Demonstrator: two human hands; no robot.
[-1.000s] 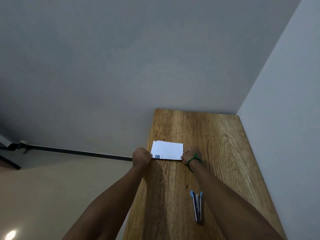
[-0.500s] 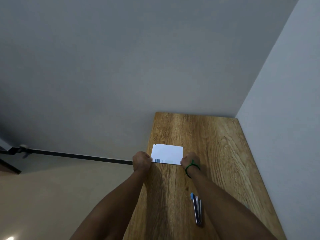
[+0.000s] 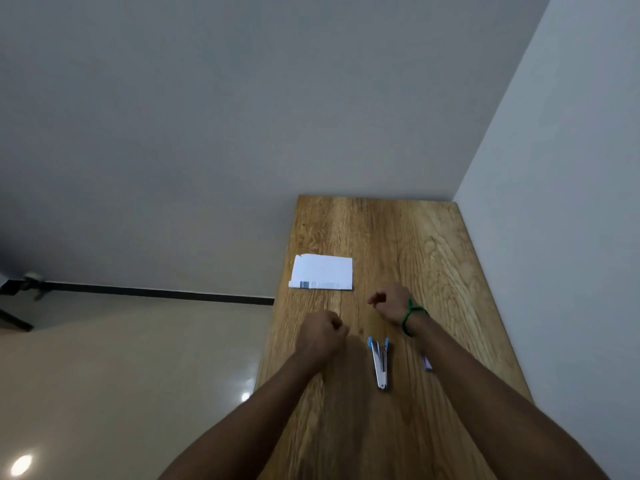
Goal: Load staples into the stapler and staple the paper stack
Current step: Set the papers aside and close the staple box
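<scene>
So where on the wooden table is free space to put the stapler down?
Free: the far end of the wooden table, beyond the paper stack, and the strip right of it toward the wall. Crowded: the near middle, where the left hand, right hand, stapler and a small purple item sit.

Bare table [image 3: 398, 237] lies open between the paper stack [image 3: 322, 273] at the far left and the stapler [image 3: 380, 362] nearer. A small object [image 3: 427, 362], possibly staples, sits right of the stapler. The wall [image 3: 554, 202] blocks the table's right edge.
</scene>
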